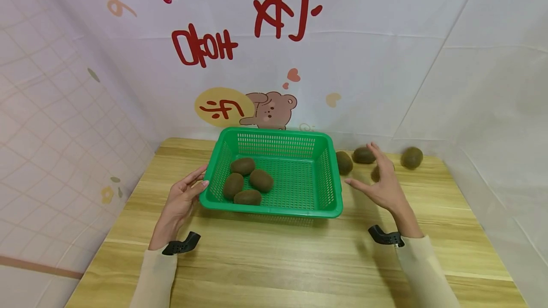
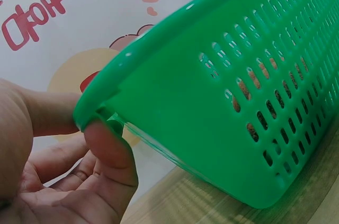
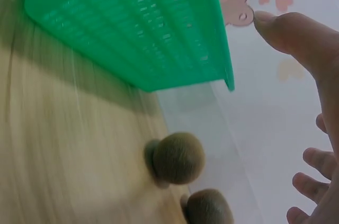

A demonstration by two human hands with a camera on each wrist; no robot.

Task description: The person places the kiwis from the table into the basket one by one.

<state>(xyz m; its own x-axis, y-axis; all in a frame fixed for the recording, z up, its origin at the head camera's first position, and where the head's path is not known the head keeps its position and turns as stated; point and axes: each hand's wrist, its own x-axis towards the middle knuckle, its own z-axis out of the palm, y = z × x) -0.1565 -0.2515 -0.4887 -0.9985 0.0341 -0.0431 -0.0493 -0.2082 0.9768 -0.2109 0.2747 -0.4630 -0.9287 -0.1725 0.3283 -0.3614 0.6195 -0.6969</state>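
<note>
While the left hand (image 1: 181, 198) rests against the basket (image 1: 274, 210) at its 9 o'clock corner, the thumb sits on top of the rim and the fingers (image 2: 108, 152) tuck under it, so the hand pinches that corner; the left wrist view shows the thumb and one fingertip closing on the rim's edge. The basket is green, with slotted walls, and stands on the wooden surface (image 1: 299, 265) near its middle. Four kiwis (image 1: 248, 180) lie inside, bunched toward the basket's 8 o'clock part and touching or nearly touching one another.

At the basket's 3 o'clock side the right hand (image 1: 381, 184) hovers just beside the wall, apart from it. Its fingers are spread and nearly straight, released and holding nothing; the thumb points toward the basket.

Four more kiwis lie loose on the surface past the basket's 2 o'clock corner. One kiwi (image 1: 344, 162) sits just beside the basket wall, a second (image 1: 363, 155) lies close behind the right hand's fingertips, a third is partly hidden by that hand, and a fourth (image 1: 412, 158) sits well apart, near the backdrop (image 1: 385, 61). The right wrist view shows two of them (image 3: 177, 159) beside the basket's corner, blurred.
</note>
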